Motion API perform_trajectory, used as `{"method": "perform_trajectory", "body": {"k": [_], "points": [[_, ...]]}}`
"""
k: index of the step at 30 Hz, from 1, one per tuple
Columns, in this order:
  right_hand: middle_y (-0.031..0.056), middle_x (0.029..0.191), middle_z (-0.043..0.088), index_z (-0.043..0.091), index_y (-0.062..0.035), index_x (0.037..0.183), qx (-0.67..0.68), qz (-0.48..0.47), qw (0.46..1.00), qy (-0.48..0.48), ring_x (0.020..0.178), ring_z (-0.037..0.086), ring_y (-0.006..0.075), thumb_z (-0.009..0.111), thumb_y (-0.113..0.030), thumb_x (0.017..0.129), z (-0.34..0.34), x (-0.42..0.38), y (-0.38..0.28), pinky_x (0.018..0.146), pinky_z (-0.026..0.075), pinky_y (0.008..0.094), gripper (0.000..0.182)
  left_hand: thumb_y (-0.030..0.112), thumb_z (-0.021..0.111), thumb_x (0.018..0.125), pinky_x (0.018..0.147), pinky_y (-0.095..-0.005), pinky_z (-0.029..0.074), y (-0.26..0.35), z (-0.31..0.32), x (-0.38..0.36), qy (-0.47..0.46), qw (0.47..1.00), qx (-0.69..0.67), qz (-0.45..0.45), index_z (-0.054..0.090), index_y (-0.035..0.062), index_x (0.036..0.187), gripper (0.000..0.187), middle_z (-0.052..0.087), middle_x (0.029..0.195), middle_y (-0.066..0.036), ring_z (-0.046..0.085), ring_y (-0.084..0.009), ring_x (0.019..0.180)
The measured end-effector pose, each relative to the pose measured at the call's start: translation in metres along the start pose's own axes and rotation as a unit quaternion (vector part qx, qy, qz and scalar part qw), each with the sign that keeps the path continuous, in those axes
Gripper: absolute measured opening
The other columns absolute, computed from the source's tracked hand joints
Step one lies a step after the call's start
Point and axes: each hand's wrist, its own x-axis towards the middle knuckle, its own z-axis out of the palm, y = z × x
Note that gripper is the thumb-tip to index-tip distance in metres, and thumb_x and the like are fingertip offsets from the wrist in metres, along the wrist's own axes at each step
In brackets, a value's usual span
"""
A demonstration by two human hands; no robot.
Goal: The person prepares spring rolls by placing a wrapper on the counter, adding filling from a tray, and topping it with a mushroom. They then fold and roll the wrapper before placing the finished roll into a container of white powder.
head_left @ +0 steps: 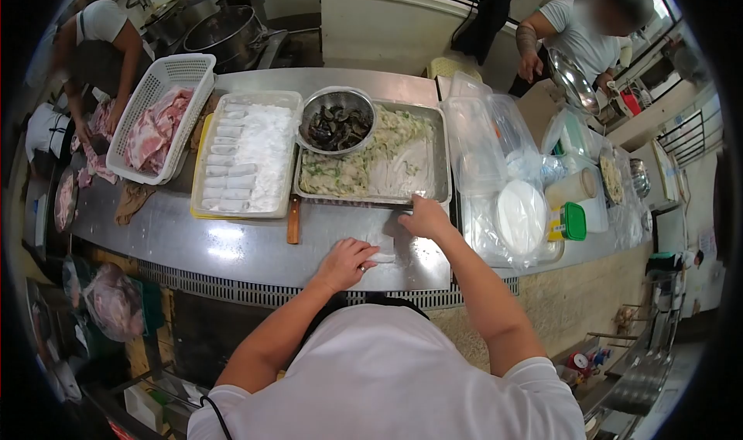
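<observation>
My left hand rests on the steel counter, fingers curled over the end of a small white wrapped roll. Beyond it, my right hand is at the front rim of a metal tray, index finger touching the rim and thumb apart; nothing shows in it. A pale, green-flecked filling covers the tray's left and back. On the tray's back left sits a metal colander of dark, shiny pieces. To the left, a white tray holds several rolls dusted with white powder.
A wooden handle lies between the trays. Raw meat fills a white basket at left, near a person handling meat. Plastic containers, a bagged white stack and a green-lidded tub stand right. Another person holds a metal bowl.
</observation>
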Motion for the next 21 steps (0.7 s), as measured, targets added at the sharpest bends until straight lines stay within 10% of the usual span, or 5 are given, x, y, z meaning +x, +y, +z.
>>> {"method": "perform_trajectory", "body": {"k": [9, 12, 16, 19, 21], "points": [[0.0269, 0.103, 0.078, 0.062, 0.0035, 0.149, 0.140, 0.037, 0.979, -0.145, 0.093, 0.080, 0.0304, 0.073, -0.023, 0.093, -0.022, -0.001, -0.064, 0.082, 0.064, 0.0442, 0.063, 0.025, 0.083, 0.094, 0.099, -0.0457, 0.052, 0.002, -0.001, -0.003, 0.012, 1.000, -0.016, -0.016, 0.075, 0.0123, 0.131, 0.040, 0.074, 0.122, -0.006, 0.066, -0.0315, 0.112], [0.0110, 0.082, 0.072, 0.056, -0.0014, 0.158, 0.467, 0.017, 0.867, -0.174, 0.061, 0.068, 0.0203, 0.069, -0.012, 0.098, -0.002, 0.006, -0.043, 0.056, 0.058, 0.0368, 0.063, 0.026, 0.082, 0.095, 0.099, -0.0456, 0.052, 0.002, 0.000, -0.004, 0.006, 1.000, -0.016, -0.021, 0.075, 0.0126, 0.131, 0.039, 0.074, 0.122, -0.005, 0.067, -0.0310, 0.112], [0.0070, 0.092, 0.068, 0.059, -0.0073, 0.159, 0.634, 0.050, 0.731, -0.247, 0.082, 0.071, 0.0175, 0.064, 0.000, 0.098, -0.013, -0.023, -0.023, 0.076, 0.061, 0.0379, 0.061, 0.026, 0.082, 0.094, 0.098, -0.0458, 0.052, -0.002, 0.000, -0.004, -0.002, 0.999, -0.026, -0.021, 0.075, 0.0133, 0.130, 0.039, 0.074, 0.123, -0.005, 0.067, -0.0311, 0.112], [0.0067, 0.101, 0.068, 0.055, -0.0071, 0.162, 0.573, 0.012, 0.791, -0.214, 0.083, 0.070, 0.0176, 0.065, 0.000, 0.097, 0.003, -0.043, -0.009, 0.076, 0.061, 0.0352, 0.066, 0.025, 0.084, 0.092, 0.096, -0.0459, 0.052, -0.002, 0.002, -0.003, 0.006, 0.999, -0.029, -0.015, 0.075, 0.0136, 0.129, 0.040, 0.074, 0.123, -0.005, 0.067, -0.0315, 0.111], [0.0163, 0.135, 0.064, 0.051, -0.0163, 0.167, 0.308, -0.128, 0.935, -0.120, 0.112, 0.069, 0.0306, 0.069, 0.000, 0.092, 0.029, -0.048, 0.012, 0.096, 0.059, 0.0445, 0.078, 0.025, 0.084, 0.091, 0.096, -0.0456, 0.053, -0.001, 0.002, -0.004, 0.011, 1.000, -0.023, -0.014, 0.076, 0.0139, 0.128, 0.040, 0.074, 0.123, -0.004, 0.067, -0.0310, 0.110]]}}
